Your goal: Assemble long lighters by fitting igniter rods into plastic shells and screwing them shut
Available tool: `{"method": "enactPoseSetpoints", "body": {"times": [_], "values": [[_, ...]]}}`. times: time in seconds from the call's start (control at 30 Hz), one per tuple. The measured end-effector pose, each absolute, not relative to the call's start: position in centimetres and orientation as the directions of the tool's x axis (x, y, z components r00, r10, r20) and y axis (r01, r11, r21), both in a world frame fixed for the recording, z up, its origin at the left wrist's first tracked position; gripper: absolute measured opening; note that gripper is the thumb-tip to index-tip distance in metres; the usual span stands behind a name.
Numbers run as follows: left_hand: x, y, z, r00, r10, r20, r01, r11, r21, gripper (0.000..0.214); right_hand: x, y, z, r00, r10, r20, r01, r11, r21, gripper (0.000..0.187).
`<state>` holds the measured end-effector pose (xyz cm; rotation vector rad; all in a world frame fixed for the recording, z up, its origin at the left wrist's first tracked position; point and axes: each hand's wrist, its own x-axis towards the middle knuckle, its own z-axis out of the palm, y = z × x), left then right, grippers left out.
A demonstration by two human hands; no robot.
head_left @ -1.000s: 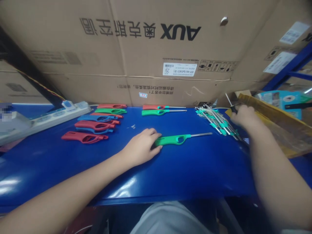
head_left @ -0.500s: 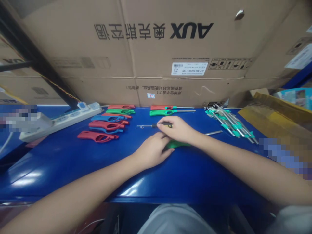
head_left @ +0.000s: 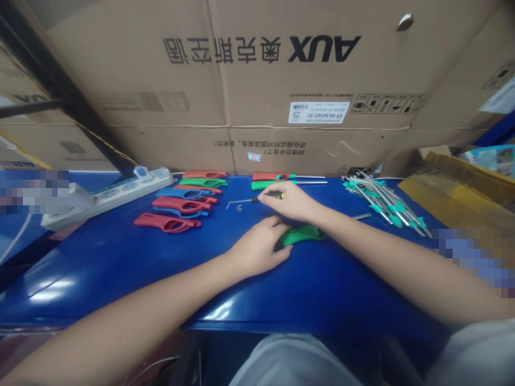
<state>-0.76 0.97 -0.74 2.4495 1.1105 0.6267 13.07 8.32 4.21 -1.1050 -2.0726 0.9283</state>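
My left hand (head_left: 259,245) rests closed over the handle end of a green long-nosed lighter (head_left: 302,234) lying on the blue table (head_left: 322,279). The lighter's metal tube (head_left: 361,216) pokes out to the right behind my right forearm. My right hand (head_left: 287,201) reaches across above the lighter and grips a small screwdriver (head_left: 257,199) with a black and yellow handle; its thin shaft points left toward a few tiny screws (head_left: 238,209) on the table.
Red, green and blue lighter shells (head_left: 183,206) lie at the left middle. Two assembled lighters (head_left: 277,180) sit at the back, a pile of metal tubes with teal parts (head_left: 382,203) at the right. A white power strip (head_left: 112,192) is at the left. Cardboard boxes (head_left: 281,80) wall the back.
My right hand came from the tube pile at the right with the screwdriver, crossed over the green lighter and moved its tip toward the small screws. My left hand stayed on the lighter.
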Motion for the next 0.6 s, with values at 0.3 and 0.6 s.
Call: {"method": "enactPoseSetpoints", "body": {"times": [0.3,0.6], "values": [[-0.4,1.6,-1.5,0.582,0.761,0.286,0.550,-0.627,0.552,0.036,18.5,5.7,4.8,-0.191,0.980,0.058,-0.099,0.039,-0.994,0.031],[0.0,1.9,-1.8,0.600,0.733,0.321,0.532,-0.665,0.523,0.033,16.7,5.3,4.4,-0.403,0.914,0.045,0.149,0.114,-0.982,0.022]]}}
